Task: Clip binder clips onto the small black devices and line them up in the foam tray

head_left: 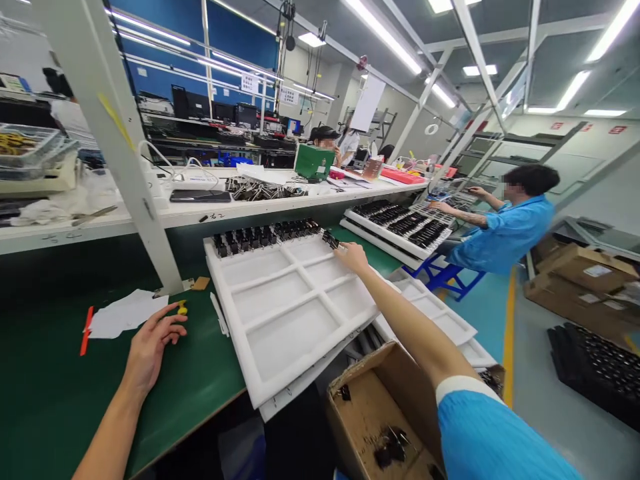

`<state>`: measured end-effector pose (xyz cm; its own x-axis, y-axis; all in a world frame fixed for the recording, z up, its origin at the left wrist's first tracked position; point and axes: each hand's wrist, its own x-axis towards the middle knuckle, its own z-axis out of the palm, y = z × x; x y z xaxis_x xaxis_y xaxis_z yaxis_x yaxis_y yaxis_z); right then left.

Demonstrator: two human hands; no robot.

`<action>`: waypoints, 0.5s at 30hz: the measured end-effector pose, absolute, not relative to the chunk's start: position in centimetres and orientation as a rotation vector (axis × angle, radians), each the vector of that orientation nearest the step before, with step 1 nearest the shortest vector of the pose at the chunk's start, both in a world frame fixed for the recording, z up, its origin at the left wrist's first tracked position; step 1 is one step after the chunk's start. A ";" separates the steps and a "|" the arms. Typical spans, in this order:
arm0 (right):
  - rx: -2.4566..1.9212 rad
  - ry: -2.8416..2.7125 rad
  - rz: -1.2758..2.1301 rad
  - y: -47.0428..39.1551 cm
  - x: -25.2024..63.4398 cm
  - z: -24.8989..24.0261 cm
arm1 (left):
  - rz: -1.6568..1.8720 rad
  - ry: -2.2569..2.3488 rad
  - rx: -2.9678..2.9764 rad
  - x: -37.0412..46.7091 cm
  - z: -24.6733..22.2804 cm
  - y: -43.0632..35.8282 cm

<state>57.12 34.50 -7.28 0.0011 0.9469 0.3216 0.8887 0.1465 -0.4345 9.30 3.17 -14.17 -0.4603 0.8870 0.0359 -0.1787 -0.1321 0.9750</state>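
Note:
A white foam tray (301, 272) with divided compartments lies on the green tabletop, tilted in my view. Black parts with thin metal leads (250, 239) stand in a row along its far edge. At the tray's far right corner, my right hand (354, 258) has its fingers closed on a black part with metal leads (330, 239). My left hand (154, 343) rests over the table left of the tray, fingers apart and loosely bent. By its fingertips is a small yellow object (183, 310); I cannot tell whether they touch.
White paper (127, 315) lies behind my left hand, near a slanted post (135, 173). An open cardboard box (360, 417) holds loose black parts below the tray. More parts (260, 190) heap on the shelf. A co-worker in blue (515, 233) sits at right beside filled trays (405, 230).

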 end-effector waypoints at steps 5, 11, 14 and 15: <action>-1.627 -1.742 0.045 29.0 61.4 -6.8 | 1.688 1.370 0.870 9.1 -14.4 3.5; -1.681 -0.851 -0.106 13.6 68.7 -16.7 | 1.658 1.443 0.893 9.9 -13.9 3.5; -1.894 -1.002 0.287 4.4 67.7 -26.0 | 1.643 1.465 0.916 10.0 -13.8 3.5; -1.916 -1.165 0.468 1.8 66.7 -28.9 | 1.641 1.476 0.925 9.9 -14.0 3.6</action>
